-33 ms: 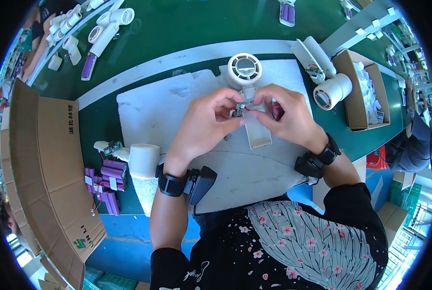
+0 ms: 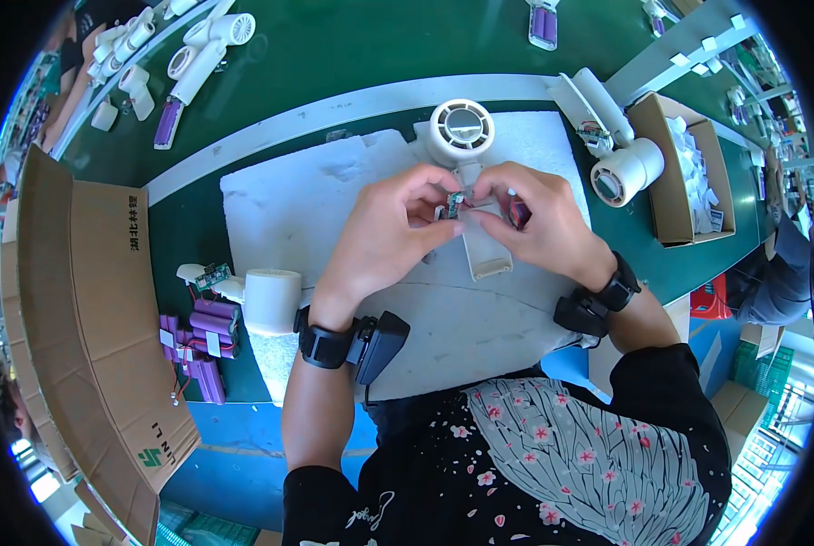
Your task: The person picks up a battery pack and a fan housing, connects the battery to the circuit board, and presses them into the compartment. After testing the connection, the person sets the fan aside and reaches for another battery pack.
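Note:
A white handheld fan (image 2: 445,146) lies on the pale foam mat, its round grille head away from me and its open handle shell (image 2: 489,252) toward me. Above the handle, my left hand (image 2: 384,232) pinches a small green circuit board (image 2: 454,206) between thumb and fingers. My right hand (image 2: 548,214) is closed just beside it, its thumb and fingertips at a thin reddish wire by the board. A dark red and purple piece (image 2: 519,213) shows within the right hand's curl; its kind is mostly hidden by the fingers.
Purple battery packs (image 2: 214,328) with wires lie left of the foam mat (image 2: 288,209), near a white fan part (image 2: 272,302). A tall cardboard box (image 2: 106,300) stands at the left. Another opened fan (image 2: 627,171) lies at the right, beside a carton (image 2: 698,238) of white pieces.

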The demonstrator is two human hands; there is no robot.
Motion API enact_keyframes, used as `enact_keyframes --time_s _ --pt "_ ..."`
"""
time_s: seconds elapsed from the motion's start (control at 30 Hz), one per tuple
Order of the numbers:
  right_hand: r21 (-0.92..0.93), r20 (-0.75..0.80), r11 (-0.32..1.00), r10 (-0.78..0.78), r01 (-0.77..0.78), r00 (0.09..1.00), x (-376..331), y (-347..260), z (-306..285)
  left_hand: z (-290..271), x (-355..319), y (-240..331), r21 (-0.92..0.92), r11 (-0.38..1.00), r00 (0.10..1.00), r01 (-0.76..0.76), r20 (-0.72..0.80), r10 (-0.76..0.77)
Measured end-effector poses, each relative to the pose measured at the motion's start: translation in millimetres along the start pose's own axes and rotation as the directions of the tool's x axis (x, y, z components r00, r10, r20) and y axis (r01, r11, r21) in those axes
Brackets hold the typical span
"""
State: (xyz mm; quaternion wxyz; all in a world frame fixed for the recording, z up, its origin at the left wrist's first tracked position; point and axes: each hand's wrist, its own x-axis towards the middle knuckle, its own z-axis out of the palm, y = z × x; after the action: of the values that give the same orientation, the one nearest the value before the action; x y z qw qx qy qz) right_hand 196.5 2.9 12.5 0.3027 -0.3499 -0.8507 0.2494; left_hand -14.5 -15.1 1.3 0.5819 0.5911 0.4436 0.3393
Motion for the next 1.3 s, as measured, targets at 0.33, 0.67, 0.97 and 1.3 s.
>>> enact_keyframes --time_s 0.33,0.67,0.97,1.3 --pt "-0.013 -0.031 0.999 0.035 -0.036 0.999 0 -3 13 0 -2 -2 0.198 0.968 0.985 -0.152 -0.047 0.164" --pt "-0.051 -0.016 0.999 0.006 -0.007 1.000 -3 1 16 7 -4 4 0.266 0.920 0.951 -0.287 -0.033 0.307" --pt "0.005 -0.006 0.997 0.078 -0.078 0.997 -2 -4 14 11 -3 3 0.238 0.940 0.961 -0.245 -0.066 0.268" --pt "-0.179 0.058 0.982 -0.048 0.057 0.997 -3 -3 16 18 2 5 0.177 0.943 0.946 -0.281 -0.113 0.303"
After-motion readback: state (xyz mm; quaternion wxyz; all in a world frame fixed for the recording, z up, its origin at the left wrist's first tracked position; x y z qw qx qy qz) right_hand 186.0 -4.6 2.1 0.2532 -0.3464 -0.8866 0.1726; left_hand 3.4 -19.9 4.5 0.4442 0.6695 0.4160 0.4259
